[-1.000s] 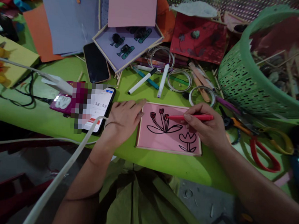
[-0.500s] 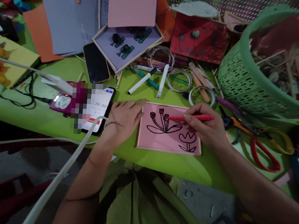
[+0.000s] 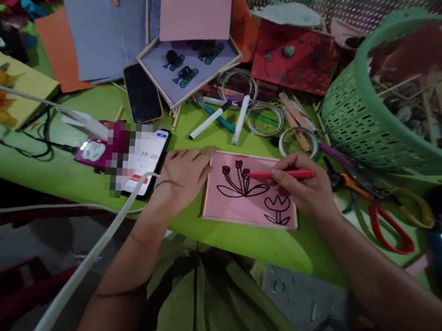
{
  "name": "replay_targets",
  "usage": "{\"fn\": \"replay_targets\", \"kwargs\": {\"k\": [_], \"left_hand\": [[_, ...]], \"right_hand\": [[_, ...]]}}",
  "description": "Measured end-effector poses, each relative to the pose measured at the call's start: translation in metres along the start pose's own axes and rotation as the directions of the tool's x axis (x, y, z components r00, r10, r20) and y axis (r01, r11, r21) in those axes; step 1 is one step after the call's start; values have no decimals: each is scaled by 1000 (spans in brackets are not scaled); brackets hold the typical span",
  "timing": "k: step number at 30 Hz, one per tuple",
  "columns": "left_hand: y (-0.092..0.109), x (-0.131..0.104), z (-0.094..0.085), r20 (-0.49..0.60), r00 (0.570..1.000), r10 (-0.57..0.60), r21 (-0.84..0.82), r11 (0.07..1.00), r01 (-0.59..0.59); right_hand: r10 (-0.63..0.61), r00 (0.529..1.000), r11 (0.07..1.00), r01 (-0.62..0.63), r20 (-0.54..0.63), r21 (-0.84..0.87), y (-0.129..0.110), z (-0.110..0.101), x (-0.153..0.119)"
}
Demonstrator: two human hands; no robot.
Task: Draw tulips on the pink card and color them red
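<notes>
A pink card (image 3: 233, 209) with a thin pale wooden frame lies on the green table. Black outlines of flowers and leaves are drawn on it, and the small buds at the top are coloured red. My right hand (image 3: 303, 186) is closed around a red marker (image 3: 292, 174), whose tip meets the rightmost of the three buds. The heel of that hand covers the card's upper right edge. Flat on the table, my left hand (image 3: 184, 178) has its fingers stretched out, with the fingertips at the card's left edge.
Left of my hand lies a lit phone (image 3: 141, 162), crossed by a white cable (image 3: 106, 233). Beyond the card are white markers (image 3: 210, 120) and tape rolls (image 3: 265, 119). Scissors (image 3: 390, 228) and a green basket (image 3: 361, 110) stand to the right. A dark phone (image 3: 142, 94) lies further back.
The marker tip stays on the same bud, which shows slightly more red. Both hands and the card hold their places.
</notes>
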State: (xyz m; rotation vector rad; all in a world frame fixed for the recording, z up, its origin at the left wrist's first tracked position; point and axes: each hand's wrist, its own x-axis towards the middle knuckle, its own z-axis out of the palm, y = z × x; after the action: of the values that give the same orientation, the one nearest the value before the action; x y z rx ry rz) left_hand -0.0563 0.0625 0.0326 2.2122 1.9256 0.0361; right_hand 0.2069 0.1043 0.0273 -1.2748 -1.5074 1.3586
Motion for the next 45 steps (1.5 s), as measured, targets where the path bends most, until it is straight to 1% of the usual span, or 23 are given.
{"fn": "replay_targets", "kwargs": {"k": [6,9,18,26,32,35,40,45], "left_hand": [[-3,-1,3,-41,999,26,-15,1000,-26],[-3,-1,3,-25,1000,12,-9,1000,-12],[0,-1,0,13,1000,-11,1,1000,11],[-2,-1,2,-25,1000,9,-12,1000,-10],[-1,0,2,1,1000,-10,-3,1000,10],[-1,0,2,-13,1000,-2,-6,1000,2],[0,-1,1,2,1000,-4,5,1000,4],[-1,-1,2,-7,1000,2,0,1000,-2]], "right_hand": [[-16,1000,999,17,21,-31,1,-1,0],[-20,999,998,21,25,-52,2,-1,0],[-10,1000,1000,10,-9,-20,5,-2,0],[-14,1000,999,14,-13,-30,-2,2,1],[1,1000,999,0,22,-36,-1,-1,1],[4,1000,999,-3,25,-32,1,-1,0],[-10,1000,999,10,-3,-30,2,-1,0],[-34,999,998,36,31,-58,0,0,0]]}}
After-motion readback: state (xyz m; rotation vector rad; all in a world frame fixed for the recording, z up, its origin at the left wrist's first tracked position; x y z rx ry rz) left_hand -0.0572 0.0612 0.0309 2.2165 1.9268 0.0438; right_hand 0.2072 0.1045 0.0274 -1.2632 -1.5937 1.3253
